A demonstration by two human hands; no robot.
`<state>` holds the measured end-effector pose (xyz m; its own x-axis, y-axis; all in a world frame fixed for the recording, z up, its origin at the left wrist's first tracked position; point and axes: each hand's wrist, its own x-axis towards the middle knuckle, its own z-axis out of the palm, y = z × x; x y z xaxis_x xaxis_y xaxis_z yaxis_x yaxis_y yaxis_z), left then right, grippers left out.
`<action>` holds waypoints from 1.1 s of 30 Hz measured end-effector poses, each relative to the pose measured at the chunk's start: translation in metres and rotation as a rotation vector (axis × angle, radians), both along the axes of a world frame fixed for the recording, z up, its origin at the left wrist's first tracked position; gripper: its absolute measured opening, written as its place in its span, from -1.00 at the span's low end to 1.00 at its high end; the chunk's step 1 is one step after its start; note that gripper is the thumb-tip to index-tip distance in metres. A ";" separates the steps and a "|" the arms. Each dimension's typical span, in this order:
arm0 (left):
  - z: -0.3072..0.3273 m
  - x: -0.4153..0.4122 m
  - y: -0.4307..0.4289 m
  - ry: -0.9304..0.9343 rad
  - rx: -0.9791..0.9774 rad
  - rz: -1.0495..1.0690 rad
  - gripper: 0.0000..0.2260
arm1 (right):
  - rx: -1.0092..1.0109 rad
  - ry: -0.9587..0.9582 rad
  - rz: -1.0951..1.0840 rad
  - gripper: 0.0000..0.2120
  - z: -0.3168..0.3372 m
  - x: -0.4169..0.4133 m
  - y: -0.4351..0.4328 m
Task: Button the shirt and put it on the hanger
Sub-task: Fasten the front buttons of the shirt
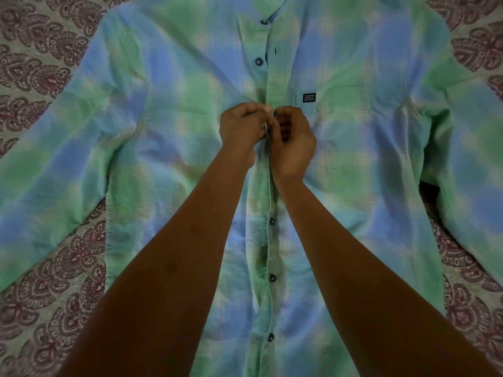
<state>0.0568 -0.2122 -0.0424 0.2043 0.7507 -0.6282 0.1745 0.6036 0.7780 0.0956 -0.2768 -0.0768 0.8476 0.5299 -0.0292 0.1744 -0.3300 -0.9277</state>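
The shirt (163,131), a green-and-blue plaid, lies flat on the patterned bed (40,308), collar at 12 o'clock. Three lower buttons (271,278) look fastened; two at 12 o'clock sit open. Left hand (242,123) and right hand (292,137) pinch the placket mid-chest; the button may slip its hole, or mismatch.

The shirt (168,148) lies flat and spread over nearly the whole bed (46,308), sleeves out to both sides, so bare patterned cover shows only at the corners and in the gaps under each sleeve. Both forearms run side by side up the front, and the left hand (242,126) and right hand (294,140) meet at the placket, crowding mid-chest. Nothing stands upright on the shirt; the chest above the hands lies open to reach.
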 end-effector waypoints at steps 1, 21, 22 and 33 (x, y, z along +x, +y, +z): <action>-0.001 0.000 -0.001 -0.006 0.002 0.007 -0.86 | -0.002 -0.013 -0.002 -0.90 -0.001 0.000 0.000; -0.009 -0.002 -0.004 -0.051 0.079 -0.007 -0.87 | -0.026 0.057 -0.059 -0.86 0.014 0.004 0.002; -0.009 -0.002 -0.005 -0.042 0.090 -0.018 -0.87 | -0.057 0.083 -0.073 -0.86 0.018 0.008 0.005; 0.005 -0.004 -0.003 0.360 0.758 -0.424 -0.95 | -0.222 0.589 0.021 -0.68 0.030 0.048 0.016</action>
<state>0.0523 -0.2149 -0.0378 0.4432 0.8928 -0.0806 0.5705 -0.2116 0.7936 0.1433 -0.2604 -0.0472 0.6454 0.4736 -0.5993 -0.3369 -0.5278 -0.7797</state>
